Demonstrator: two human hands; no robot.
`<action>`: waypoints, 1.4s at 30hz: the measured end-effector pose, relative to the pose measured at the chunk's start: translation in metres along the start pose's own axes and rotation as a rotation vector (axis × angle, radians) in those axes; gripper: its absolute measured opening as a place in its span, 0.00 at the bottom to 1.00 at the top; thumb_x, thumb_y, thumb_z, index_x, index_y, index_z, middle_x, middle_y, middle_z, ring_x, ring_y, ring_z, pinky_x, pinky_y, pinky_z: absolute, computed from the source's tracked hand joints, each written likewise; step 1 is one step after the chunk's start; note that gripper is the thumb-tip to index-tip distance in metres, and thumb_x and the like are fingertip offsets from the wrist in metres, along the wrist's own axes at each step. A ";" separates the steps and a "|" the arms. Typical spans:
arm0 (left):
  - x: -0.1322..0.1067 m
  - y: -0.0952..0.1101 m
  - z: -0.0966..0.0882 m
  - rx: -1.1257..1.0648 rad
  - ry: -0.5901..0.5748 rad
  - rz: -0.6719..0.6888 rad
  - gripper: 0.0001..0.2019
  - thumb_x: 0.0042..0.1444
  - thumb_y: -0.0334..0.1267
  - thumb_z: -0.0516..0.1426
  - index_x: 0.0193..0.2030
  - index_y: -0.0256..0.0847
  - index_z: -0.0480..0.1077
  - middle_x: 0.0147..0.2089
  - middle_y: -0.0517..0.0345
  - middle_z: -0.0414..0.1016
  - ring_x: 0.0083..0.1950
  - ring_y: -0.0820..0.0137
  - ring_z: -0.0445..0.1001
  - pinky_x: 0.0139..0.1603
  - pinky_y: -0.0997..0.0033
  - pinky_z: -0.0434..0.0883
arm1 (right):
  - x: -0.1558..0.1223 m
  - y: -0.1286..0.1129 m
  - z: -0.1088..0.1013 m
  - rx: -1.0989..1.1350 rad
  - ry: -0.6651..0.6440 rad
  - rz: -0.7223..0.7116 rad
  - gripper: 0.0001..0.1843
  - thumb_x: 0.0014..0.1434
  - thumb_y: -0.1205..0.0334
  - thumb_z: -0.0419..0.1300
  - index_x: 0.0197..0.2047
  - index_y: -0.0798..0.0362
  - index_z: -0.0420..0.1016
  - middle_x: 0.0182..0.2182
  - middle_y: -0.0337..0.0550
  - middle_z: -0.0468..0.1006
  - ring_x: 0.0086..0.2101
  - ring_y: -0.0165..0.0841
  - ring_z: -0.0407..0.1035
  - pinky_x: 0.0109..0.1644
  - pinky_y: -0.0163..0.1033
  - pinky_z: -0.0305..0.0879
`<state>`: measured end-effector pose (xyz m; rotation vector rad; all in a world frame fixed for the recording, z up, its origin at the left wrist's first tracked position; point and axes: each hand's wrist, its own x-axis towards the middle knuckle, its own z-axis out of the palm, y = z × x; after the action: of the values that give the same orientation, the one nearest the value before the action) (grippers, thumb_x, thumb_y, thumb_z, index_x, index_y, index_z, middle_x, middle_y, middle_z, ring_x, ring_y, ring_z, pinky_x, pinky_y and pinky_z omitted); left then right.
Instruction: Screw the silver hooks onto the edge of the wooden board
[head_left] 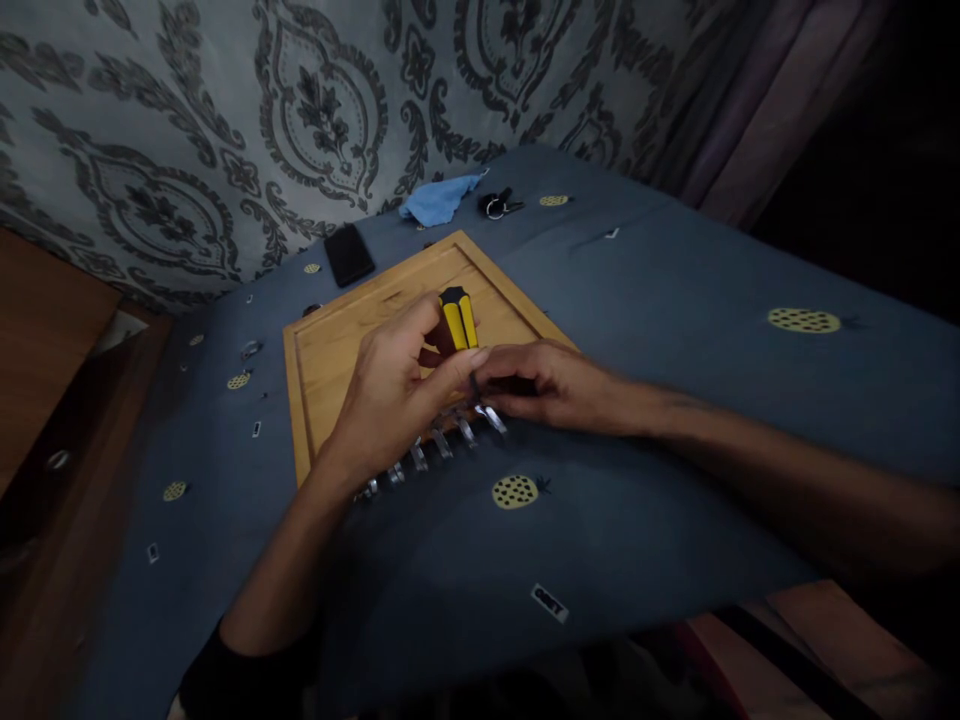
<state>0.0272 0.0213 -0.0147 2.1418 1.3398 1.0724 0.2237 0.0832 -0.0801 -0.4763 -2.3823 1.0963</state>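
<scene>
Fingers of the left hand [388,388] are wrapped round the yellow driver [460,325]; those of the right hand [559,385] are drawn nearly together at its lower end, their exact hold hidden. Driver stands over the near edge of the board [337,355], by the rightmost of the metal clips [441,443]. Judged good practice: brace that clip, keep the tip seated, turn without tilting. Butt points up, tip down; long axis near upright, top leaning slightly left.
</scene>
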 end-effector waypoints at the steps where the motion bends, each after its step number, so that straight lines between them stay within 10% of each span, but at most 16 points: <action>1: 0.000 0.000 0.000 0.000 0.000 0.002 0.09 0.62 0.43 0.62 0.43 0.42 0.71 0.39 0.57 0.77 0.40 0.68 0.77 0.38 0.69 0.77 | 0.000 0.001 0.000 0.008 0.004 0.006 0.06 0.62 0.63 0.58 0.40 0.51 0.76 0.37 0.41 0.80 0.37 0.32 0.73 0.42 0.38 0.66; 19: -0.002 0.011 -0.007 0.128 -0.055 0.120 0.26 0.66 0.37 0.57 0.68 0.53 0.56 0.61 0.52 0.70 0.54 0.60 0.78 0.51 0.60 0.77 | 0.000 -0.006 -0.008 0.215 -0.049 0.128 0.09 0.60 0.62 0.61 0.44 0.51 0.77 0.37 0.40 0.84 0.36 0.32 0.77 0.41 0.38 0.71; 42: -0.002 0.012 0.004 0.220 0.019 0.151 0.22 0.66 0.39 0.57 0.66 0.52 0.61 0.65 0.57 0.71 0.53 0.66 0.79 0.47 0.67 0.80 | -0.004 -0.007 -0.009 0.178 -0.021 0.138 0.10 0.61 0.63 0.59 0.45 0.51 0.79 0.39 0.40 0.84 0.39 0.34 0.77 0.43 0.40 0.71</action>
<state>0.0364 0.0140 -0.0098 2.4326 1.3786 1.0453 0.2313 0.0821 -0.0714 -0.5746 -2.2707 1.3674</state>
